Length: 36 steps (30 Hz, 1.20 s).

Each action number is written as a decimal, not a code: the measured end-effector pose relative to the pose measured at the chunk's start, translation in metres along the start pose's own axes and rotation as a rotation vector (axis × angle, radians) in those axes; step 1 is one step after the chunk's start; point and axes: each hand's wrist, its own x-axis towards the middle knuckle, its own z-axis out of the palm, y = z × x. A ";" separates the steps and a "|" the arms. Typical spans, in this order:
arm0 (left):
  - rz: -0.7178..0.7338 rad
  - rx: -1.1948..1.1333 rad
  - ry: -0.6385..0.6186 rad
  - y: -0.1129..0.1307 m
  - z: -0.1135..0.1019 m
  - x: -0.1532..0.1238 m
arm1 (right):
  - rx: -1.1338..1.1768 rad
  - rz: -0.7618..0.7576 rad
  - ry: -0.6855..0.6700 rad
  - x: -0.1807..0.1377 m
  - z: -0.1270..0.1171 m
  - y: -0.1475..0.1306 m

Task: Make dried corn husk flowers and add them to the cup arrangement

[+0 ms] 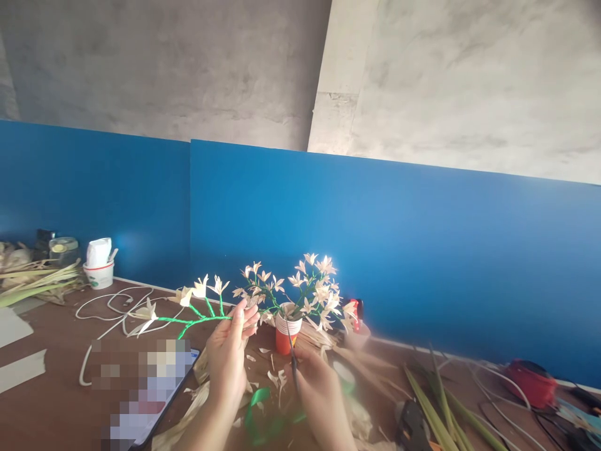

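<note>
Flower spray (200,288) pinched by its green stem (206,319)

From my remote seat, I see the left hand (229,357) gripping the stem between thumb and fingers, above the table (56,329), left of the orange-and-white paper cup (283,341). The right hand's (322,385) fingers curl around a slim dark tool (293,368) — probably scissors. I judge the spray very light, its wrapped stem stiff yet bendable, its cream petals (184,297) dry and fragile — best held at the stem's bare end, clear of them
</note>
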 end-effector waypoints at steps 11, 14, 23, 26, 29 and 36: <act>-0.011 0.001 0.005 -0.002 -0.001 0.000 | 0.012 0.048 -0.019 0.001 0.000 0.008; -0.017 -0.007 0.004 -0.003 -0.001 0.002 | 0.024 -0.005 -0.011 0.001 0.000 0.007; -0.013 -0.003 -0.002 -0.001 -0.001 0.001 | 0.008 0.008 -0.022 0.001 0.001 0.009; -0.015 -0.004 0.003 -0.002 -0.001 0.001 | 0.008 0.025 -0.038 0.001 0.001 0.009; -0.017 -0.003 0.009 -0.002 0.000 0.001 | -0.010 0.025 -0.015 0.000 0.001 0.006; -0.011 -0.003 -0.006 -0.002 0.000 0.000 | -0.026 0.003 0.062 -0.004 0.001 -0.001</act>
